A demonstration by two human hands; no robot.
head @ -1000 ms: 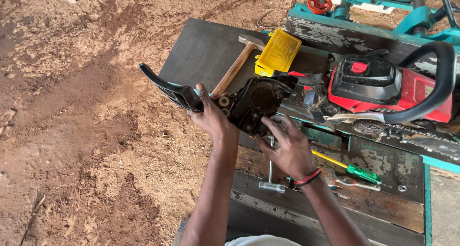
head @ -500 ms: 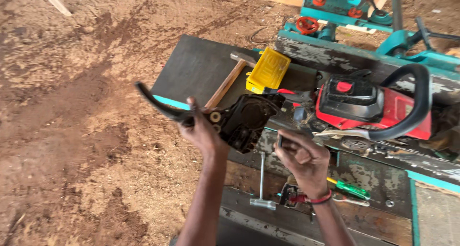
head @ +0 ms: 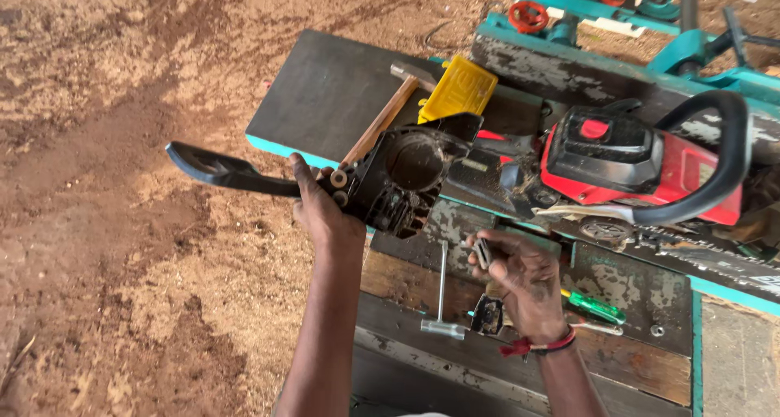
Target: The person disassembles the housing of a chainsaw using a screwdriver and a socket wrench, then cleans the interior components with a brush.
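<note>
Our left hand (head: 325,214) grips one black chainsaw cover (head: 398,181) left of the one red chainsaw (head: 634,165); our right hand (head: 524,283) pinches one small metal part (head: 483,252) below it.

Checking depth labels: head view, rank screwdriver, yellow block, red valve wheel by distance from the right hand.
1. Screwdriver, green handle, just right of the right hand.
2. Yellow block, up on the dark board.
3. Red valve wheel, top edge, on the teal machine.

The floor (head: 122,263) is reddish-brown earth mixed with sawdust, in daylight. A worn dark tabletop (head: 325,92) with turquoise edges stands beside a turquoise machine (head: 691,51).
</note>
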